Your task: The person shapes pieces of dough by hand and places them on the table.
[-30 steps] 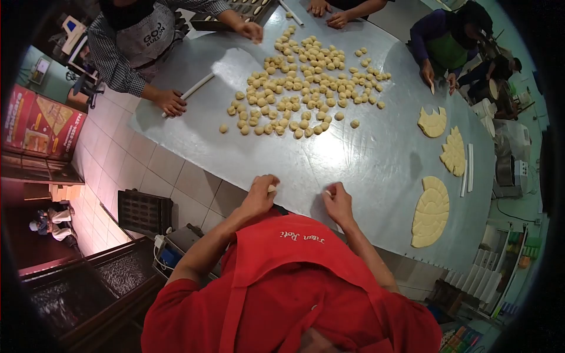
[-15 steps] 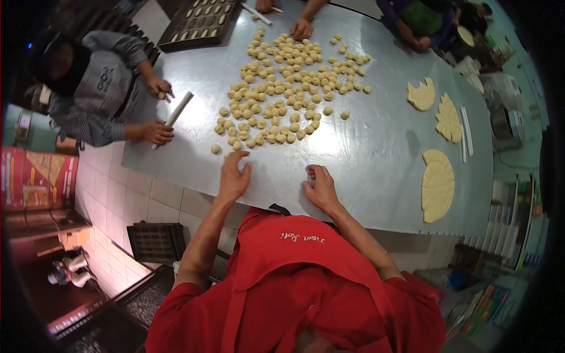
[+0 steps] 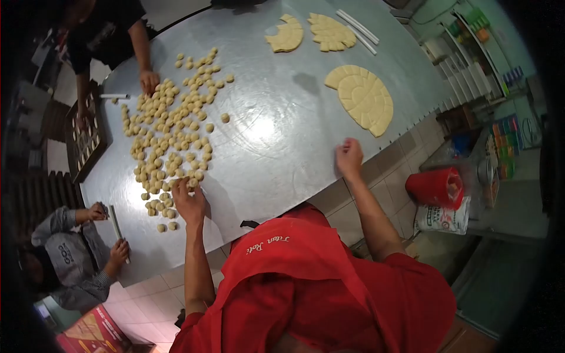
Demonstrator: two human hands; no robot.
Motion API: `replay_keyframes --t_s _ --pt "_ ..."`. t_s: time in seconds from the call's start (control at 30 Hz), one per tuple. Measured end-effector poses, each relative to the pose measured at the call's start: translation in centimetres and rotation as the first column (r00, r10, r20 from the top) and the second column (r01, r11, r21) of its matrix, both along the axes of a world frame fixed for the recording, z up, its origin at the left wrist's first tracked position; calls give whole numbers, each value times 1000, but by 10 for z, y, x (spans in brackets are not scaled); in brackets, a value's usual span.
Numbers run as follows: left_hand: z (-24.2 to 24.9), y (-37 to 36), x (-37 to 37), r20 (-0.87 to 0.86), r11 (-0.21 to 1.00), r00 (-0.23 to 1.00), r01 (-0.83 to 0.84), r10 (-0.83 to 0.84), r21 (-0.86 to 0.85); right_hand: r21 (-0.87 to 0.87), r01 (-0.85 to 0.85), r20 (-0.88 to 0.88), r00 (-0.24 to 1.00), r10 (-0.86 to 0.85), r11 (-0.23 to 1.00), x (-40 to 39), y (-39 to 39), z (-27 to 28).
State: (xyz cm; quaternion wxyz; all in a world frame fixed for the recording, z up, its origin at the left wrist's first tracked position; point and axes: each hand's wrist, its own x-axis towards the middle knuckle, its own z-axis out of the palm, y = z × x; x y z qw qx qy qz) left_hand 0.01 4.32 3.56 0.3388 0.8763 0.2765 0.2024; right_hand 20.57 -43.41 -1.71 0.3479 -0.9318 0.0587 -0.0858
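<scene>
My left hand (image 3: 189,203) is at the near right edge of a spread of small round dough balls (image 3: 170,138). Its fingers are apart, and one dough ball (image 3: 192,183) shows right at the fingertips, between them and the thumb. Over the table's near edge, farther right, my right hand (image 3: 349,157) has its fingers curled in, with nothing showing in them. Just beyond it lies a large rounded dough sheet (image 3: 360,97), scored into pieces.
Two smaller cut dough pieces (image 3: 286,34) (image 3: 331,33) lie at the back beside white rods (image 3: 359,29). One co-worker (image 3: 106,35) reaches to the balls and a dark tray (image 3: 94,159); another person (image 3: 70,253) holds a rod (image 3: 113,220). A red bucket (image 3: 434,188) stands off the table's right.
The view has swung right, bringing the dough sheets nearer the middle. My right hand has moved right toward the large sheet; my left hand is now in among the balls' edge.
</scene>
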Motion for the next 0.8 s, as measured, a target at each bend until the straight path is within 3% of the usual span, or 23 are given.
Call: replay_keyframes --t_s 0.03,0.07,0.1,0.13,0.17,0.2,0.23,0.33,0.37,0.43,0.47,0.5,0.53,0.57,0.6,0.63,0.67,0.7,0.73,0.8 --pt "6 -6 0 69 977 998 -5 -10 214 -20 162 -33 986 -163 987 14 -24 1" --pt "9 -12 -1 138 909 990 -27 -34 416 -174 318 93 948 -306 932 32 -56 -22" --pt "10 -20 -3 139 907 989 -16 -47 420 -302 472 237 879 -414 828 48 -79 -45" --pt "9 -28 -7 91 956 995 19 -47 292 -298 478 238 875 -421 826 58 -80 -22" --pt "9 -37 -8 40 987 998 42 -49 157 -245 474 -13 871 -491 846 65 -75 27" --pt "11 -51 -7 12 990 999 40 -42 137 -189 477 -267 816 -512 858 71 -74 54" --pt "10 -62 -4 11 989 999 35 -37 141 -186 473 -270 818 -507 861 77 -79 50" --pt "3 -93 9 64 989 987 149 -148 -14 -27 459 -41 887 -460 888 100 -83 19" --pt "-1 -104 15 108 982 977 186 -182 -29 63 417 32 907 -420 907 98 -77 5" --pt "13 -134 28 136 973 969 218 -206 -78 11 154 -60 986 -153 988 72 -57 3" --pt "14 -147 33 150 969 965 232 -217 -88 103 22 -202 979 0 994 56 -44 7" --pt "7 -159 36 107 949 972 230 -211 -215 406 -62 -323 923 207 912 39 -28 0" --pt "8 -170 41 58 908 970 240 -234 -343 666 -67 -390 817 424 743 26 -10 -7" --pt "3 -176 47 8 799 959 239 -282 -551 754 -138 -368 720 588 642 9 19 19" --pt "-3 -186 54 89 726 959 264 -270 -635 831 -179 -328 605 725 526 -11 49 50" --pt "15 -203 60 183 578 974 225 -130 -784 889 -159 -292 525 799 430 -21 73 47" --pt "18 -203 62 154 598 971 234 -183 -766 935 -127 -245 448 860 332 -25 93 42" --pt "20 -202 63 121 614 964 246 -238 -750 917 -272 -176 377 909 291 -24 108 40" --pt "20 -200 63 121 622 970 228 -211 -749 915 -322 -116 366 923 242 -26 123 46" --pt "19 -196 59 122 752 992 80 1 -654 910 -371 -57 329 942 185 -29 142 66"
